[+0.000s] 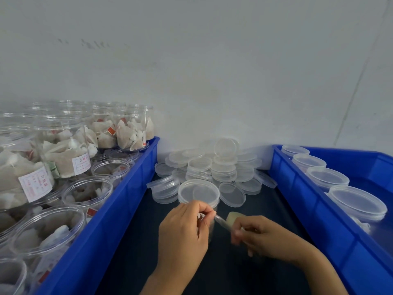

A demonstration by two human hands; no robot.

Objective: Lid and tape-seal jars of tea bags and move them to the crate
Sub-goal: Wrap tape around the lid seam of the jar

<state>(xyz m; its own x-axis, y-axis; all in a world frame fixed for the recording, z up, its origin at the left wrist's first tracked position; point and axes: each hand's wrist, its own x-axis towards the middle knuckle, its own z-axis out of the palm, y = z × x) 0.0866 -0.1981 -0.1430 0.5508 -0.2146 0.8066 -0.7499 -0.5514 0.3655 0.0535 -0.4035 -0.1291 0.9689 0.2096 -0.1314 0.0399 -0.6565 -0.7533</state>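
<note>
A clear jar with its lid (198, 191) on stands upright on the dark table between two blue crates. My left hand (184, 228) covers the jar's side and pinches the free end of a clear tape strip (221, 220) against it. My right hand (258, 238) grips the tape roll (232, 218), with the strip stretched from it to the jar. The jar's body is mostly hidden behind my left hand.
The left blue crate (119, 209) holds several open jars of tea bags, some stacked. The right blue crate (302, 194) holds a row of lidded jars (357, 202). A pile of loose clear lids (214, 167) lies at the back against the wall.
</note>
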